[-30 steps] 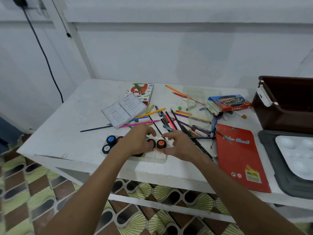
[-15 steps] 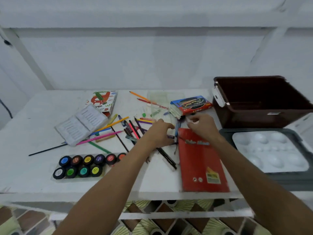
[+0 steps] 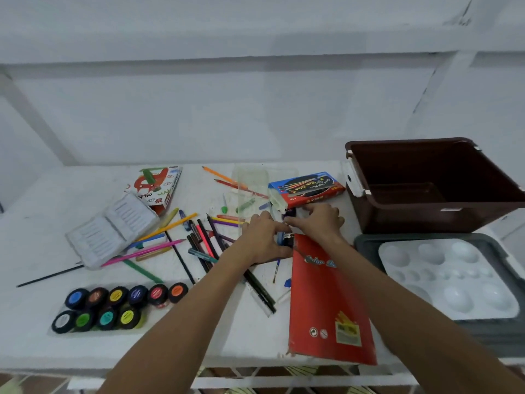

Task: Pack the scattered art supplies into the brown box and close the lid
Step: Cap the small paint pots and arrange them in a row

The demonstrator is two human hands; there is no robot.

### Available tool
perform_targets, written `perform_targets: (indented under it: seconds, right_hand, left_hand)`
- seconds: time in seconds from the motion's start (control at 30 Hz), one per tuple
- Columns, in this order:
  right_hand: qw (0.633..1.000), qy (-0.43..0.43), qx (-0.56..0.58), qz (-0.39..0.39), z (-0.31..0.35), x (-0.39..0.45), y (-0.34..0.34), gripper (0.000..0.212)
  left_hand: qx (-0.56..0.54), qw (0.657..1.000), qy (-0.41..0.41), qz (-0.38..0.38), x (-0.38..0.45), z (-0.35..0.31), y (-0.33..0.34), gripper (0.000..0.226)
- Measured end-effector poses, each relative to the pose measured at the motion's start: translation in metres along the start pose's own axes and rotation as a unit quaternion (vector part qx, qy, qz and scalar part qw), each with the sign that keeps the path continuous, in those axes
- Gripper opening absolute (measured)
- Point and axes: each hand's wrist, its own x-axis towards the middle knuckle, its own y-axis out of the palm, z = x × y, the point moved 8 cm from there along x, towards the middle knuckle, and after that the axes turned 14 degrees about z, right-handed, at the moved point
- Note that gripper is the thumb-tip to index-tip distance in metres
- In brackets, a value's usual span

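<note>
Shift: A second earlier you worked at the paint pots [image 3: 119, 307], near left; your hands had since crossed to the pile's right end.
Left hand [image 3: 262, 241]: fingers curled round small dark pieces beside the red book [image 3: 326, 302].
Right hand [image 3: 318, 221]: fingertips pinched on a small dark item, unclear what.
Brown box [image 3: 431, 186]: far right, open and seemingly empty, lid off.
Meaning: Gathering had begun; nothing seemed packed yet.

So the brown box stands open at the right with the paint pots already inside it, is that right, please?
Not quite: the brown box does stand open at the right, but the head view shows the paint pots still on the table at the front left, not inside it.
</note>
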Motion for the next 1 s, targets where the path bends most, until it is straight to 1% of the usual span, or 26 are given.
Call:
perform_targets:
  seconds: [0.07, 0.17, 0.23, 0.3, 0.4, 0.5, 0.57, 0.63, 0.67, 0.73, 0.77, 0.8, 0.83, 0.87, 0.93, 1.0]
  right_hand:
    - [1.000, -0.012, 0.017, -0.008, 0.003, 0.000, 0.000, 0.054]
    - [0.998, -0.049, 0.033, -0.015, 0.011, 0.001, 0.002, 0.040]
    - [0.997, -0.055, 0.052, -0.004, 0.012, 0.004, 0.007, 0.040]
    - [0.996, -0.050, 0.070, 0.013, 0.009, 0.007, 0.012, 0.043]
    - [0.995, -0.061, 0.066, 0.037, 0.006, 0.003, 0.014, 0.041]
    - [0.988, -0.101, 0.097, 0.073, 0.011, -0.013, 0.016, 0.039]
    - [0.981, -0.131, 0.117, 0.083, 0.022, -0.032, 0.015, 0.033]
    - [0.973, -0.161, 0.135, 0.100, 0.042, -0.054, 0.017, 0.025]
    - [0.968, -0.177, 0.136, 0.112, 0.053, -0.065, 0.022, 0.025]
    - [0.959, -0.200, 0.138, 0.143, 0.075, -0.085, 0.036, 0.028]
    - [0.953, -0.210, 0.147, 0.163, 0.086, -0.094, 0.046, 0.032]
    - [0.944, -0.224, 0.158, 0.184, 0.096, -0.102, 0.057, 0.037]
    - [0.936, -0.237, 0.159, 0.204, 0.106, -0.110, 0.069, 0.042]
    - [0.931, -0.249, 0.150, 0.220, 0.115, -0.118, 0.080, 0.045]
    - [0.926, -0.261, 0.132, 0.238, 0.129, -0.130, 0.102, 0.044]
    - [0.925, -0.262, 0.126, 0.243, 0.137, -0.141, 0.120, 0.041]
  left_hand:
    - [-0.015, 1.000, 0.004, -0.002, 0.002, 0.000, -0.001, 0.054]
    - [-0.049, 0.999, 0.010, -0.021, -0.002, 0.002, -0.007, 0.044]
    - [-0.087, 0.996, 0.009, -0.032, -0.009, 0.005, -0.014, 0.036]
    - [-0.109, 0.993, 0.005, -0.037, -0.016, 0.011, -0.021, 0.032]
    - [-0.143, 0.989, -0.009, -0.043, -0.028, 0.025, -0.025, 0.036]
    - [-0.204, 0.977, -0.014, -0.061, -0.042, 0.041, -0.029, 0.048]
    - [-0.228, 0.971, -0.006, -0.068, -0.055, 0.047, -0.033, 0.045]
    - [-0.303, 0.950, 0.012, -0.069, -0.071, 0.053, -0.035, 0.036]
    - [-0.358, 0.931, 0.015, -0.073, -0.082, 0.057, -0.036, 0.032]
    - [-0.466, 0.881, 0.004, -0.083, -0.107, 0.071, -0.039, 0.023]
    - [-0.503, 0.860, -0.007, -0.086, -0.120, 0.079, -0.040, 0.020]
    - [-0.526, 0.846, -0.016, -0.085, -0.135, 0.086, -0.041, 0.019]
    - [-0.528, 0.845, -0.023, -0.083, -0.148, 0.094, -0.041, 0.021]
    - [-0.513, 0.854, -0.032, -0.084, -0.162, 0.102, -0.042, 0.027]
    - [-0.448, 0.886, -0.065, -0.095, -0.189, 0.118, -0.042, 0.036]
    - [-0.379, 0.914, -0.100, -0.106, -0.209, 0.131, -0.040, 0.034]
